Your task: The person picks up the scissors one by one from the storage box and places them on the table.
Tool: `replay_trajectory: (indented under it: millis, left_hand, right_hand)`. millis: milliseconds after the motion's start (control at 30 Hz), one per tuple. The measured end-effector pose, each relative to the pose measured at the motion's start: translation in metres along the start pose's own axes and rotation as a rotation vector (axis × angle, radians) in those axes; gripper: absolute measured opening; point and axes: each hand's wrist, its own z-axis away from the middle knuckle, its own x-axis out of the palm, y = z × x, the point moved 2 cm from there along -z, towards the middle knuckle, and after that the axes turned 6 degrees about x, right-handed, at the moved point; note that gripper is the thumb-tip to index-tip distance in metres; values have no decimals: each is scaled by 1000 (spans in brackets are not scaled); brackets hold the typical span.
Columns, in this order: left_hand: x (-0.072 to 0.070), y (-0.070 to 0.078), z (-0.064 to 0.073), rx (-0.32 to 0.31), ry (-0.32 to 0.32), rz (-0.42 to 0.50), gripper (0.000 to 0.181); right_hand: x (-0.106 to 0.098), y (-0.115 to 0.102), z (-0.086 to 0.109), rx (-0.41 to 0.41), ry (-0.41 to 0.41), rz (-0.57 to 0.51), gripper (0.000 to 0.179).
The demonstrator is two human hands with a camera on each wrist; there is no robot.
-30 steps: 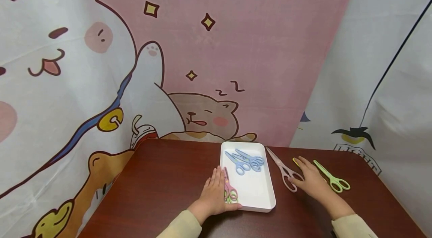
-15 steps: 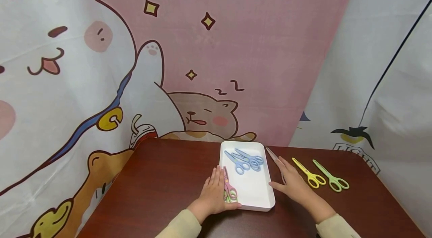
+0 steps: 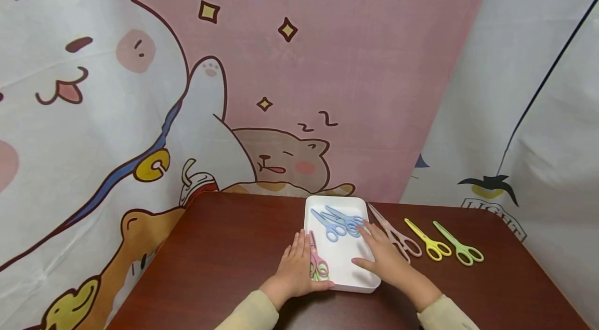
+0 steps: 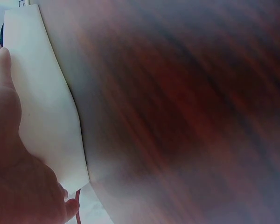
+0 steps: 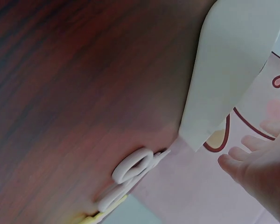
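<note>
White tray (image 3: 348, 270): on table (image 3: 238, 239) btwn the two hands, long axis running away from the person, near end drifting slightly R.
L hand (image 3: 292, 267): on tray's L wall at near end; fingers straight, side by side, thumb out along near rim. Flat contact, no pinch.
R hand (image 3: 388, 262): across tray's R rim, fingers extended fwd, thumb stuck out to L over tray floor. Nothing held that I can see.
Blue scissors (image 3: 340, 222): overlapping group in far half of tray; blades aim far-L, handles near-R, i.e. handle end faces R hand.
Nearer hand: R, by a lot; its fingertips are right at the blue handles. Touching or just above? Can't tell, head or R wrist cam.
Key relation: prob. R fingertips vs blue handles, w/ blades aimed away; L hand well placed to steady tray, I'd judge.
Pink scissors (image 3: 314, 253): in tray, hard by L wall next to L fingers; blades far, handles near.
Outside tray, R side: pale pink scissors (image 3: 392, 231) closest to tray, partly hidden by R hand; then yellow scissors (image 3: 423, 236), then light-green scissors (image 3: 450, 238). All approx parallel, blades far-L, handles near-R.
</note>
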Motion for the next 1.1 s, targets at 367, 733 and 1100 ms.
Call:
replay_trajectory:
  millis: [367,733,1100]
  left_hand:
    - [0,0,0,-1,4,1,134]
    - [0,-1,0,10,9,7,132]
    - [0,-1,0,27,14,9,130]
  right_hand:
    - [18,-19,-6,-64,-7,-9,79]
    - [40,-44,-9,-91,-62,-43,71]
    - [52,-57,-13,-118,-98,18,62]
